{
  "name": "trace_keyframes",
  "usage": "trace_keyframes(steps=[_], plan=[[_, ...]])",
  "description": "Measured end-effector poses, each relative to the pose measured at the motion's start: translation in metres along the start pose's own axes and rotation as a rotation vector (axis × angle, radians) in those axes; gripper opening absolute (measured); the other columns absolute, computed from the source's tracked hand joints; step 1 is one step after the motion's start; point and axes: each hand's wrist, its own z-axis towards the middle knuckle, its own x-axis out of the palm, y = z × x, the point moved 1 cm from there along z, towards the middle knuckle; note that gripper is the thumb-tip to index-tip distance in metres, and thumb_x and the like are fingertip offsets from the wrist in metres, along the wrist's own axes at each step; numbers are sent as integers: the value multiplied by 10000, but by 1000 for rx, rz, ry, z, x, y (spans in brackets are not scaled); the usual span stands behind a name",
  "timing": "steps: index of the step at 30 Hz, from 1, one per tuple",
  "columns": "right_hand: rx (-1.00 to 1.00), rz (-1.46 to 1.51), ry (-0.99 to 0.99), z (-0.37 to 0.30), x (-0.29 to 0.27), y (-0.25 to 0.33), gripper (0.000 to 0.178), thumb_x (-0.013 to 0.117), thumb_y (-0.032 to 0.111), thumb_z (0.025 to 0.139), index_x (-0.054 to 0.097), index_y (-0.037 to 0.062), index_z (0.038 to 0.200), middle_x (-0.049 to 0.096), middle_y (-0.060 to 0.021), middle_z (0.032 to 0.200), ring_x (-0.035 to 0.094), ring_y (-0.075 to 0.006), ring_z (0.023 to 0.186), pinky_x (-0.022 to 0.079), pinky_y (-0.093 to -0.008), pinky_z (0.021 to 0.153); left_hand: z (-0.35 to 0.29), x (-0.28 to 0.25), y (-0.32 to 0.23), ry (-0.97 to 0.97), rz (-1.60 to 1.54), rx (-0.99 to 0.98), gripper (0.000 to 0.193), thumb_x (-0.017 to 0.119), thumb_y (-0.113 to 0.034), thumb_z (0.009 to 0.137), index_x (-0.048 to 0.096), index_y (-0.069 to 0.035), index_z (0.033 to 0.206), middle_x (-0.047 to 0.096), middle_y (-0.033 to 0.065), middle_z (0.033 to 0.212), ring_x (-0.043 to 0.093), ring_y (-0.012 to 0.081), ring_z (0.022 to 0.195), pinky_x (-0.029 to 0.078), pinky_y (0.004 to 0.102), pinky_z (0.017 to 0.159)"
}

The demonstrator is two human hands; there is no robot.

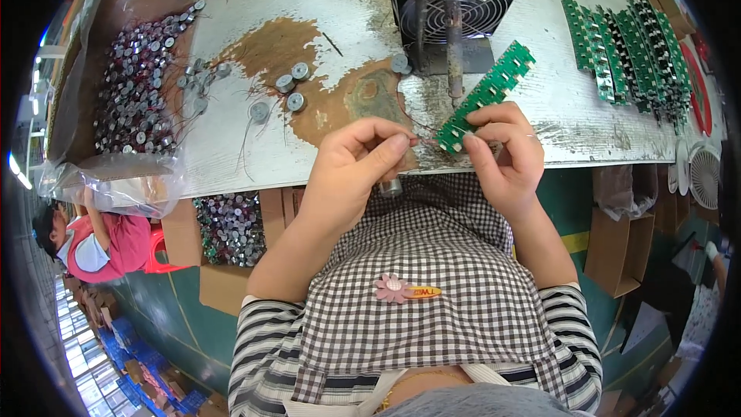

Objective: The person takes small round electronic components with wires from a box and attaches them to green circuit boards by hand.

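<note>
Leftward, box [71, 85] holds round metal parts [139, 89]; left fingers [390, 152] pinch wire [414, 140], right fingers [482, 154] grip green board [491, 93].

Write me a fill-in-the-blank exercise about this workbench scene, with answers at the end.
1. The right hand holds a ____ circuit board strip.
2. The plastic-lined box of small metal cylinders stands to the ____ of the black fan.
3. The apron has a ____ pattern, unlike the striped sleeves.

Missing words: green; left; checked.
</note>
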Motion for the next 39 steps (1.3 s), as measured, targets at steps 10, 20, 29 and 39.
trace_keyframes(steps=[10,20,29,39], plan=[[4,59,3,2,0,6,119,619,-77,741,535,-12,795,628,-173,885,565,-210,681,459,-285,587,18,17,12,-26,59,59,136,646,-93,858,609,14,933,605,5,801,531,41,678,429,173,596],[-14,55,-31,11,-3,5,116,632,-85,740,551,-18,788,623,-160,882,574,-173,667,467,-257,560,26,32,11,-53,135,195,69,616,-27,852,567,21,858,618,46,921,528,29,723,435,170,622],[-48,-1,-67,17,0,4,129,646,-91,717,555,-16,771,618,-164,870,579,-190,669,467,-257,565,33,38,10,-78,91,343,56,608,3,839,556,10,821,622,35,879,465,-3,648,386,153,562],[10,78,-44,6,-2,9,128,644,-70,718,547,-22,787,616,-169,891,573,-213,733,464,-289,612,24,35,12,-52,130,297,53,624,11,817,571,5,814,623,25,883,399,-11,606,342,150,526]])
